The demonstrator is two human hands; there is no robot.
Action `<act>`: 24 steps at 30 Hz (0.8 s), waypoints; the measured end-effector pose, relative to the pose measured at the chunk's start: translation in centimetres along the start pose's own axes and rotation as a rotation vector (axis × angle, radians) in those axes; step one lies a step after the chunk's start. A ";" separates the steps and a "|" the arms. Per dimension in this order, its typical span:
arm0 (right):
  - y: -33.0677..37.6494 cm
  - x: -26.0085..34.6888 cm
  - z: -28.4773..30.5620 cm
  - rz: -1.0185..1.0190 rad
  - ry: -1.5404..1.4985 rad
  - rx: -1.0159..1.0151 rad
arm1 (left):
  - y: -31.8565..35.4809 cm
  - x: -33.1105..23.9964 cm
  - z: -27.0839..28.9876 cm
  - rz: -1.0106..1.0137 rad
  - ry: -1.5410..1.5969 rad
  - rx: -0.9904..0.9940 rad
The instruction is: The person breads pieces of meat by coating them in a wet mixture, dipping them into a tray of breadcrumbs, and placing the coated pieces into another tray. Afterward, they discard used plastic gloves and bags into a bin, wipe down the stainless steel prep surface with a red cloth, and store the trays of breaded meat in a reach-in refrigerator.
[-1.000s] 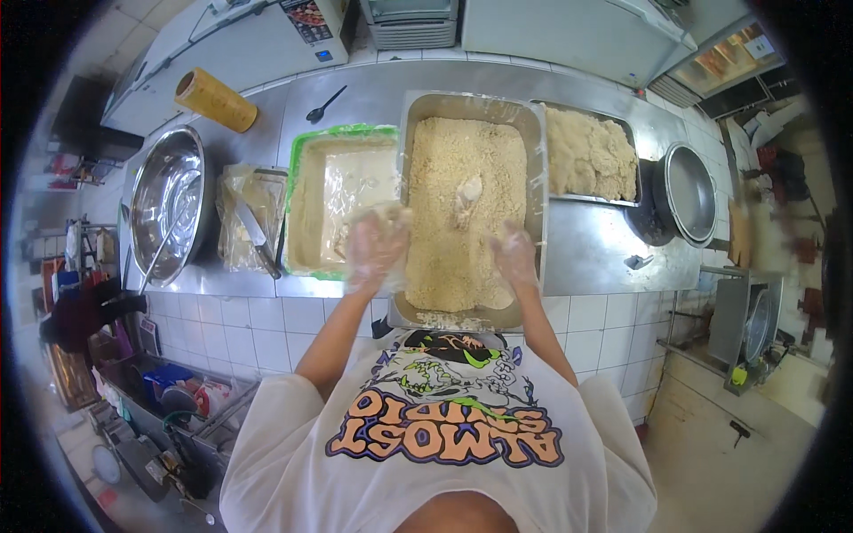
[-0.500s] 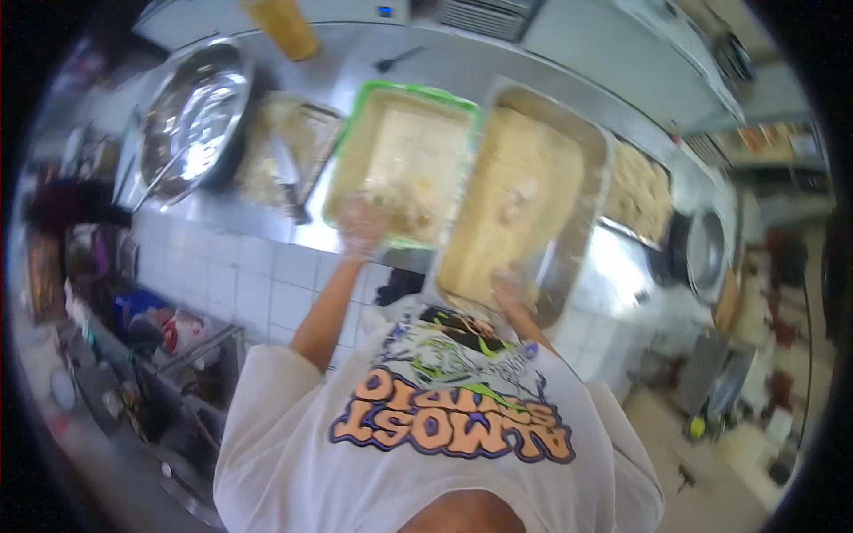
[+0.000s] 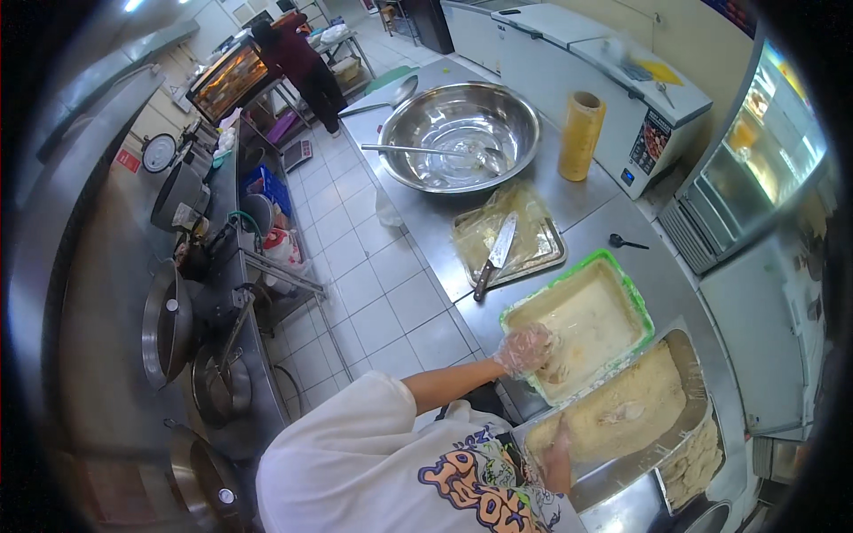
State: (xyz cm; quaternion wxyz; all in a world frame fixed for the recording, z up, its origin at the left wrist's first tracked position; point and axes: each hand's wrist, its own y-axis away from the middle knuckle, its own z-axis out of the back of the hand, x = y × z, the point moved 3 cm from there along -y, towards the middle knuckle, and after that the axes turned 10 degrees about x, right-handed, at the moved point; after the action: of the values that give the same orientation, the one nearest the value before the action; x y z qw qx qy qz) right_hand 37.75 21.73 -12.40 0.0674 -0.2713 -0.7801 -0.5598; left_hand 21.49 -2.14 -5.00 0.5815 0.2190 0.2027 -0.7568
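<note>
My left hand, in a clear plastic glove, is at the near left end of a green-rimmed basin of pale batter. Its fingers curl down toward a wet, lumpy piece in the batter; whether they grip it is hidden. My right hand reaches into the near end of a deep metal tray of pale yellow crumbs. Its fingers look stretched out against the crumbs, slightly blurred. A whitish coated piece lies on the crumbs, apart from both hands.
Beyond the basin, a knife rests on a plastic-covered tray. Farther off stand a large steel bowl with a ladle and a yellow wrap roll. A tray of coated pieces sits at right. Another person stands far left.
The view has swung left, so the counter now sits lower right and the room at left shows. My left hand stays at the basin and my right hand in the crumb tray.
</note>
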 end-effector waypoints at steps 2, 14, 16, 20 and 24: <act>-1.0 0.3 2.6 -0.075 -0.050 -0.121 | -1.7 -0.5 -2.8 -0.510 -0.398 -0.124; 4.9 9.3 7.8 0.527 -0.872 0.342 | -0.5 -0.2 -1.5 -0.426 -0.374 -0.274; 5.9 11.7 9.4 0.767 -0.762 0.018 | -0.5 -0.3 -1.4 -0.514 -0.483 -0.316; 5.3 15.5 10.2 0.890 -0.034 -0.399 | 0.2 2.1 -2.7 -0.415 -0.397 -0.170; -0.7 20.4 9.5 1.129 0.709 -0.516 | 0.9 4.3 -3.5 -0.436 -0.506 -0.288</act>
State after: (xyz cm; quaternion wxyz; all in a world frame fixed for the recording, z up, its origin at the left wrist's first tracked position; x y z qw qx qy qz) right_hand 22.05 37.29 -8.09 0.5301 -0.4427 -0.2942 -0.6606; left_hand 21.76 -3.75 -10.36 0.4631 -0.1078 0.1989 -0.8569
